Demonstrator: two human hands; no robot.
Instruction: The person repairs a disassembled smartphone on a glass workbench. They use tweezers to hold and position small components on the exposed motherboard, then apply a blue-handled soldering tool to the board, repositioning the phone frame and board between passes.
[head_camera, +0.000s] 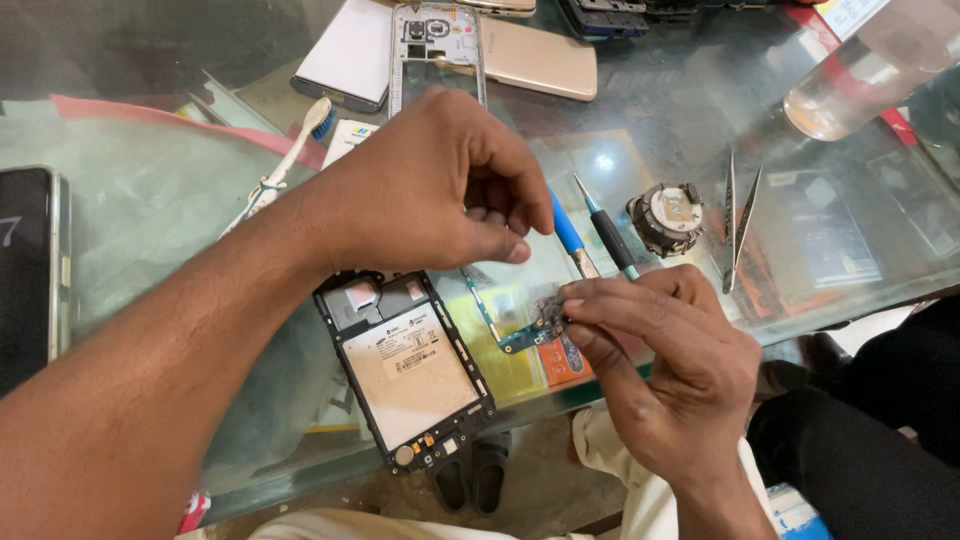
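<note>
Left hand (440, 190) curled closed, empty; right hand (655, 350) pinches small circuit board (535, 325) over glass desk (150, 200); opened phone (405, 365) near, tweezers (740, 215) right.

Right hand (665, 355) pinches circuit board (530, 330) beside opened phone (405, 365).

The glass table (150, 200) fills most of the frame. In the lower centre an opened phone (405, 368) lies on it, back up, with the battery showing. At the left edge lies a dark phone (28, 270). A toothbrush (285, 165) lies in the upper left, pointing toward a white phone (348, 55) at the top. Beside that one lie a phone frame (437, 45) and a gold phone (540, 60). Right of centre lie a blue screwdriver (568, 235) and a black screwdriver (610, 235), then a small round part (667, 218) and tweezers (740, 215). A clear bottle (860, 65) lies in the upper right.
</note>
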